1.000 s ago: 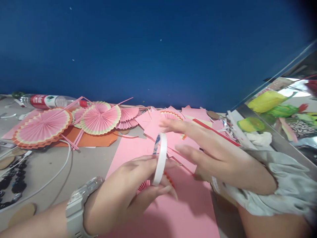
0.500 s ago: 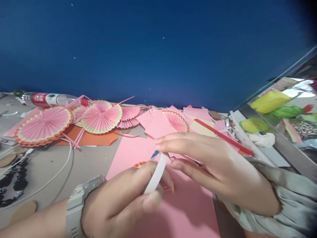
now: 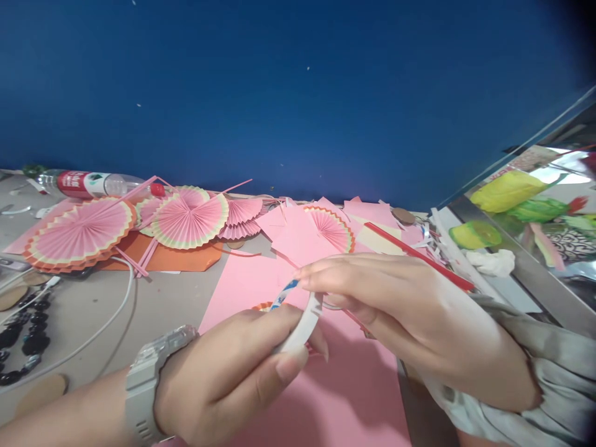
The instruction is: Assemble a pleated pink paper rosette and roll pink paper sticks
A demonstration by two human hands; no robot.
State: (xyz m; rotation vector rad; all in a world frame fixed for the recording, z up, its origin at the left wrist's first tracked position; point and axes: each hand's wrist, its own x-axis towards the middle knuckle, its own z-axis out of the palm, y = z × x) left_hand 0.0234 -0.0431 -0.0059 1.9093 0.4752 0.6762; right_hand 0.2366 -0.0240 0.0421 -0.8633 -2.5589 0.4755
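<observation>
Where I see the tape roll (image 3: pixel 302 329): tilted above the pink sheet (image 3: pixel 358 391), off the table (image 3: pixel 172 307).
Left hand (image 3: pixel 233 369): my feed shows its grip clenched on the roll, between thumb and fingers.
Right hand (image 3: pixel 414 310): fingertips touch the roll's upper rim; I cannot tell whether this grip pinches it.
Paper fans (image 3: pixel 189 223): several lie toward the table's back edge.
Bottle (image 3: pixel 105 184): on its side along that edge, behind the fans.

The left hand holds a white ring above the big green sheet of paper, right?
Nearly: the big sheet of paper is pink, not green, as the head view shows. The left hand does hold the white ring above it.
</observation>
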